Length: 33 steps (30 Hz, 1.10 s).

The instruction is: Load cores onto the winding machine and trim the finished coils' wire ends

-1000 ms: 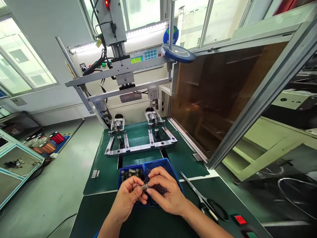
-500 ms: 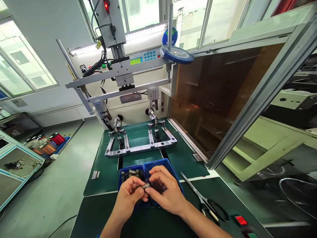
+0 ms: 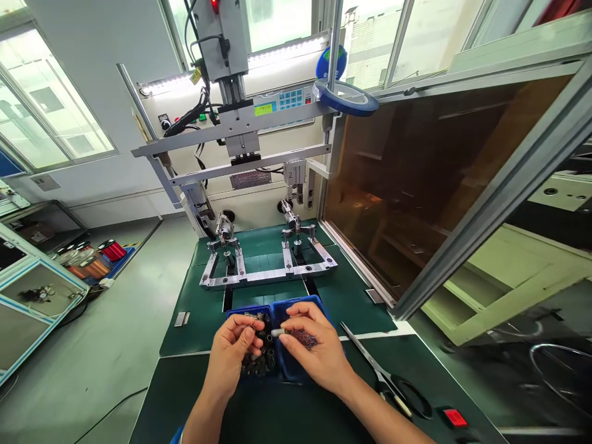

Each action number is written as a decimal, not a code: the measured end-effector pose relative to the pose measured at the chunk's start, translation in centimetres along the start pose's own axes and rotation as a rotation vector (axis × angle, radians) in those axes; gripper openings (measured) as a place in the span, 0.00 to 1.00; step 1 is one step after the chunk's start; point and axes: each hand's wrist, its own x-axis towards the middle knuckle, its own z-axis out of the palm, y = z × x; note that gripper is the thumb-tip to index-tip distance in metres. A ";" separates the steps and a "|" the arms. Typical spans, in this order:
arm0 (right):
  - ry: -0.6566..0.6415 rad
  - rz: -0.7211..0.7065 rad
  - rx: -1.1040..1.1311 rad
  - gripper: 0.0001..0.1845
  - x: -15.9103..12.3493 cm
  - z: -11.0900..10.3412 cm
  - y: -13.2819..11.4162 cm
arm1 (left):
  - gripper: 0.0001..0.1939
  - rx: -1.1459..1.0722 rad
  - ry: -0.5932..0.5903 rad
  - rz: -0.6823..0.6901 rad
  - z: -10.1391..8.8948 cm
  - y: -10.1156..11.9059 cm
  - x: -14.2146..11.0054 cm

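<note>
My right hand (image 3: 314, 339) pinches a small pale cylinder (image 3: 278, 332) between thumb and fingers, its end pointing left. My left hand (image 3: 231, 351) is closed in a pinch just to the left; whatever lies between its fingertips is too small to make out. The two hands are apart. Under my left hand is a blue bin (image 3: 234, 312) with dark and metallic cylindrical parts (image 3: 266, 361). Beneath my right hand another blue bin (image 3: 289, 370) holds a tangle of fine coppery wire bits (image 3: 303, 338).
Scissors (image 3: 377, 367) lie to the right of the bins, near a red button (image 3: 454, 417). Behind the bins stands a metal fixture frame (image 3: 263, 279) below a machine head (image 3: 243, 139). A brown tinted panel (image 3: 416, 185) borders the right side.
My hands have separated: the pale cylinder, between both hands before, is now in my right hand alone. My left hand has drawn left. The view has shifted slightly.
</note>
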 end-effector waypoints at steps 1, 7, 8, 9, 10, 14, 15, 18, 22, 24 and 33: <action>-0.026 -0.037 -0.063 0.05 -0.2 0.4 0.1 | 0.16 -0.038 0.036 0.011 -0.2 0.2 0.1; -0.166 -0.153 -0.298 0.08 -1.5 1.9 0.1 | 0.16 -0.183 0.095 0.006 -0.4 1.1 0.2; -0.169 -0.146 -0.304 0.08 -1.5 2.0 0.1 | 0.15 -0.200 0.083 0.001 -0.3 1.1 0.2; -0.165 -0.143 -0.306 0.09 -1.5 2.0 0.1 | 0.15 -0.220 0.073 -0.006 -0.2 1.1 0.2; -0.159 -0.141 -0.304 0.08 -1.6 2.0 0.1 | 0.15 -0.241 0.065 -0.013 -0.2 1.1 0.1; -0.158 -0.115 -0.277 0.08 -1.6 2.0 0.3 | 0.13 -0.276 0.050 -0.035 0.0 1.0 -0.1; -0.166 -0.101 -0.266 0.08 -1.7 1.9 0.3 | 0.13 -0.275 0.046 -0.039 0.0 1.0 -0.1; -0.187 -0.066 -0.253 0.06 -1.7 1.9 0.2 | 0.12 -0.275 0.034 -0.051 0.1 1.1 -0.3; -0.187 -0.021 -0.268 0.05 -1.8 1.9 0.0 | 0.11 -0.277 0.010 -0.071 0.4 1.2 -0.6; -0.190 0.010 -0.266 0.03 -1.7 1.9 0.0 | 0.11 -0.271 -0.001 -0.084 0.6 1.2 -0.8; -0.179 0.125 0.136 0.18 -1.0 0.9 -1.2 | 0.14 -0.289 -0.093 -0.111 2.0 0.6 -1.4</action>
